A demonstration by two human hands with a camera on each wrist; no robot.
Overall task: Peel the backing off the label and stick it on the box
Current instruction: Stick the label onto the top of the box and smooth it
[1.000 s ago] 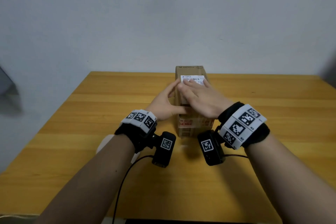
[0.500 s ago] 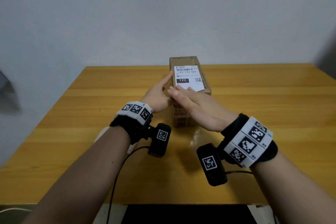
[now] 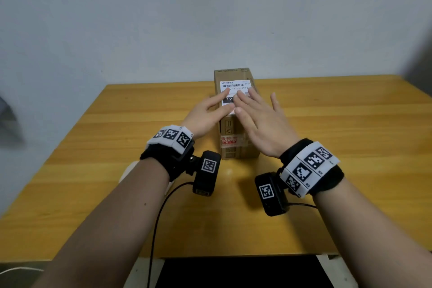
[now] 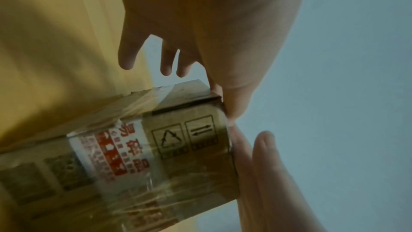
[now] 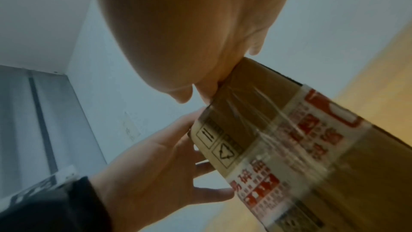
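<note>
A tall brown cardboard box stands in the middle of the wooden table. A white shipping label with a barcode lies flat on its top face. My left hand reaches in from the left, its straight index finger and thumb on the label's left edge. My right hand lies flat across the label's near half with the fingers straight and spread. The left wrist view shows the box taped with red-printed tape. In the right wrist view my right palm rests on the box's top edge.
A white flat piece lies on the table, mostly hidden under my left forearm. A pale wall stands close behind the table's far edge. Black cables hang from both wrist cameras over the near edge.
My right hand drew back toward me off the label, then slid forward over it again. My left hand stayed at the label's left edge. The box has not moved.
</note>
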